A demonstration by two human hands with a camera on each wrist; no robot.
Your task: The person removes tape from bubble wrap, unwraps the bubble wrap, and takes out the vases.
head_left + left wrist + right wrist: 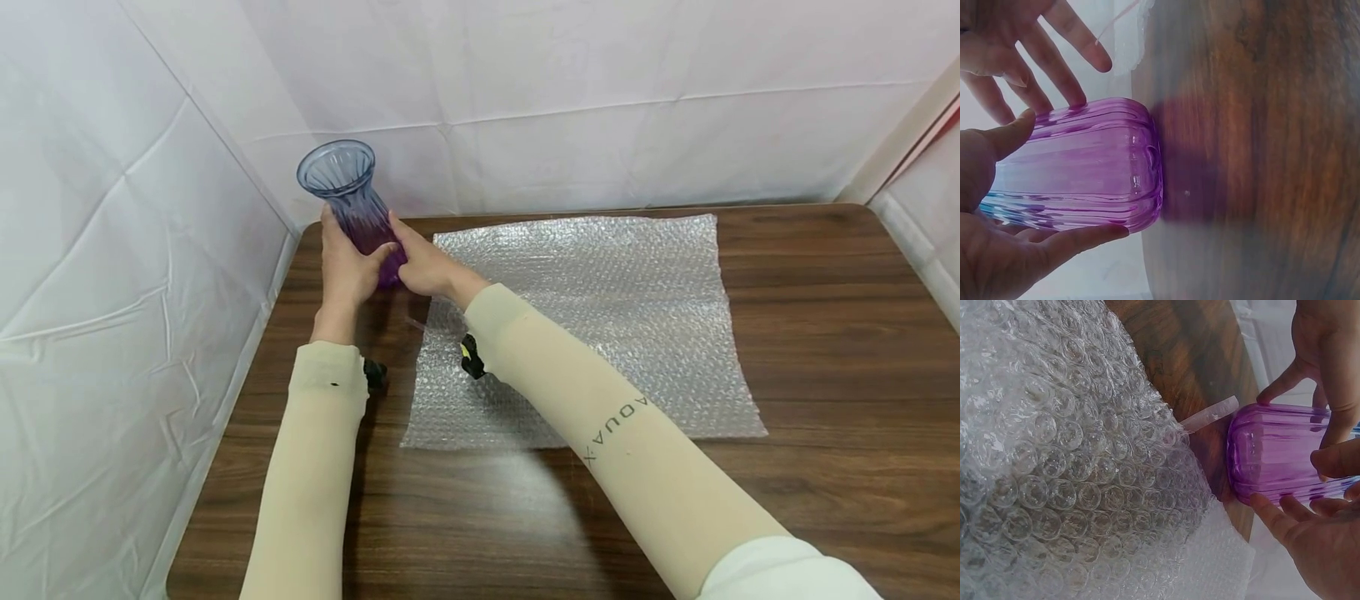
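Note:
A ribbed glass vase, blue at its flared rim and purple toward its base, is at the table's far left corner. My left hand grips it from the left, its thumb across the near side. From the right, my right hand holds the lower body, thumb toward the front. The left wrist view shows the vase's purple base close to the wood; whether it touches is unclear. In the right wrist view fingers of both hands lie along opposite sides of the purple glass.
A sheet of bubble wrap lies flat on the brown wooden table, right of the vase and under my right forearm. A small clear strip sticks out from its left edge. White cloth walls stand behind and at the left.

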